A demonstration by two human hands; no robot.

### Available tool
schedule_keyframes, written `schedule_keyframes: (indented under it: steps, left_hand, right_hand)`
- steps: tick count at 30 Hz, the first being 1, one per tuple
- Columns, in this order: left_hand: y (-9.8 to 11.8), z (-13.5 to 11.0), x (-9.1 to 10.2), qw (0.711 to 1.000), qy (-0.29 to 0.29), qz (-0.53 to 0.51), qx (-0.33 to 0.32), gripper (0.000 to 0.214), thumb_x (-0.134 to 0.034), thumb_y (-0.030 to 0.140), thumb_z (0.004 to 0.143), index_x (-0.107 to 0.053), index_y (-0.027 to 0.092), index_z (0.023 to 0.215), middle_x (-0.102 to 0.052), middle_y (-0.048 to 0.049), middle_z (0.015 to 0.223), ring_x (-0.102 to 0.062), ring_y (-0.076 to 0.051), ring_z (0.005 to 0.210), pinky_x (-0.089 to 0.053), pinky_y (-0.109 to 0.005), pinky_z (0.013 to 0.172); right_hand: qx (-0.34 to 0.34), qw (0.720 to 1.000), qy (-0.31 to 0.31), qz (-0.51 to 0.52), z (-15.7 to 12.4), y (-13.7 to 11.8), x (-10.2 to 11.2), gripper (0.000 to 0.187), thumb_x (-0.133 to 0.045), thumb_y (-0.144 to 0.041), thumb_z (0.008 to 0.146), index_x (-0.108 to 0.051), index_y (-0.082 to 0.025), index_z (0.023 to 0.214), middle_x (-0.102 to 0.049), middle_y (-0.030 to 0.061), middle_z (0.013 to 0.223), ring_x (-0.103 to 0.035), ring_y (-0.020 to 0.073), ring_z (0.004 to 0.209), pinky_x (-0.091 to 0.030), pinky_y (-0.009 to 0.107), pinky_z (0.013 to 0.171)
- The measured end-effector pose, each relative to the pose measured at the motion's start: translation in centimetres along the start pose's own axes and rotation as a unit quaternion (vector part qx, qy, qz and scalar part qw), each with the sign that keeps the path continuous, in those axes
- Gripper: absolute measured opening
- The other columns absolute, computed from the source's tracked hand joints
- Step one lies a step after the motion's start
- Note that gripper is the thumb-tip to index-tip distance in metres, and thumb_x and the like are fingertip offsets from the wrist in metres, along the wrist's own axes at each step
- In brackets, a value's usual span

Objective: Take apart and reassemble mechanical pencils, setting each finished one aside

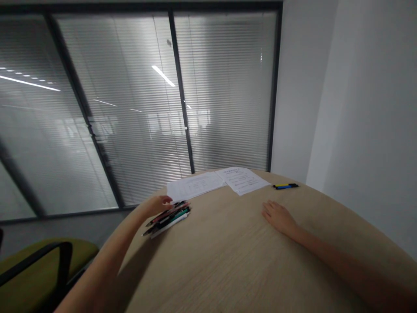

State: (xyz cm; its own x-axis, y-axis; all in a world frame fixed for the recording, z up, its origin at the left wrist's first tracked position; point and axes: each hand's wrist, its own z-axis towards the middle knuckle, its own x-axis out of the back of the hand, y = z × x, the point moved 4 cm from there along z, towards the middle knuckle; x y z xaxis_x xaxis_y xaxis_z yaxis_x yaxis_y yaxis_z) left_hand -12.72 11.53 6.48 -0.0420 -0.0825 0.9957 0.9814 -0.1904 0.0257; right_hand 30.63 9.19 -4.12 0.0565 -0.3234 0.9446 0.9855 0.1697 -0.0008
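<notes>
A bunch of several pens (169,216) lies at the left side of the round wooden table (228,256). My left hand (156,204) rests on the far end of that bunch, fingers curled over it; whether it grips the pens is unclear. My right hand (279,216) lies flat, palm down, on the bare tabletop with its fingers together and nothing in it. Beyond my right hand lie two pens (286,186), one yellow and one blue, side by side.
Two printed paper sheets (195,185) (246,179) lie at the table's far edge. Behind them stands a glass wall with shut blinds (146,108). A white wall (358,108) runs along the right. An olive chair with a black armrest (42,265) stands at lower left.
</notes>
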Motion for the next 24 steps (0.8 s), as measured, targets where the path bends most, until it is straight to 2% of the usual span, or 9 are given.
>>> schedule_keyframes:
  steps: [2,4,10,14,18,21,24]
  left_hand:
    - [-2.0,-0.2,-0.5,0.999,-0.014,-0.027,0.014,0.049,-0.05,0.046,0.067,-0.062,0.016,0.105,-0.065,-0.0068,0.105,-0.059,-0.023,0.095,-0.044,-0.024,0.077]
    - [-3.2,-0.5,-1.2,0.998,-0.031,-0.051,0.025,0.057,-0.052,0.051,0.063,-0.061,0.015,0.106,-0.067,-0.007,0.1,-0.06,-0.024,0.091,-0.045,-0.025,0.075]
    - [-3.5,-0.8,-2.8,0.992,-0.065,-0.112,0.014,0.048,-0.055,0.054,0.061,-0.066,0.02,0.093,-0.069,0.0003,0.081,-0.062,-0.02,0.075,-0.046,-0.022,0.063]
    - [-3.7,-0.3,-2.9,0.991,-0.039,-0.124,0.016,0.043,-0.051,0.051,0.065,-0.067,0.021,0.091,-0.068,-0.0002,0.078,-0.061,-0.018,0.067,-0.044,-0.022,0.059]
    - [-4.6,0.2,-2.9,0.992,-0.003,-0.127,0.01,0.033,-0.051,0.047,0.066,-0.069,0.021,0.077,-0.068,-0.0019,0.074,-0.06,-0.019,0.069,-0.042,-0.023,0.062]
    - [-5.2,0.4,-2.9,0.99,0.017,-0.14,0.011,0.034,-0.05,0.048,0.066,-0.068,0.02,0.068,-0.066,-0.003,0.065,-0.059,-0.02,0.064,-0.042,-0.024,0.058]
    - [-5.6,0.4,-2.8,0.985,0.034,-0.167,0.019,0.036,-0.049,0.05,0.065,-0.067,0.019,0.069,-0.066,-0.0032,0.064,-0.06,-0.019,0.064,-0.043,-0.024,0.058]
  right_hand:
    - [0.003,1.0,-0.001,-0.003,0.0,0.1,-0.1,0.041,-0.033,-0.03,0.085,-0.055,-0.01,0.114,-0.052,0.0175,0.122,-0.045,0.0269,0.115,-0.036,0.039,0.094]
    - [0.007,1.0,0.002,-0.006,0.0,0.2,-0.3,0.042,-0.032,-0.03,0.085,-0.055,-0.01,0.114,-0.053,0.0174,0.121,-0.046,0.0264,0.115,-0.036,0.038,0.094]
    - [0.02,1.0,0.02,-0.004,0.0,0.2,-0.6,0.042,-0.033,-0.03,0.085,-0.056,-0.009,0.113,-0.053,0.0181,0.12,-0.047,0.0267,0.113,-0.036,0.039,0.093]
    - [0.015,1.0,0.025,-0.003,0.0,0.3,-0.7,0.04,-0.034,-0.03,0.085,-0.057,-0.011,0.112,-0.054,0.0165,0.119,-0.048,0.0249,0.113,-0.036,0.038,0.095]
    - [0.017,1.0,0.015,-0.011,-0.1,0.2,-0.5,0.043,-0.033,-0.031,0.086,-0.054,-0.009,0.115,-0.053,0.017,0.121,-0.045,0.0252,0.116,-0.035,0.038,0.096]
    - [0.015,1.0,0.005,-0.012,-0.2,0.1,-0.3,0.042,-0.033,-0.03,0.085,-0.055,-0.01,0.115,-0.052,0.0162,0.122,-0.045,0.0255,0.115,-0.036,0.038,0.094]
    - [0.01,1.0,0.008,-0.014,-0.3,-0.1,0.0,0.042,-0.033,-0.03,0.085,-0.054,-0.011,0.116,-0.052,0.0153,0.123,-0.046,0.0253,0.115,-0.037,0.037,0.094]
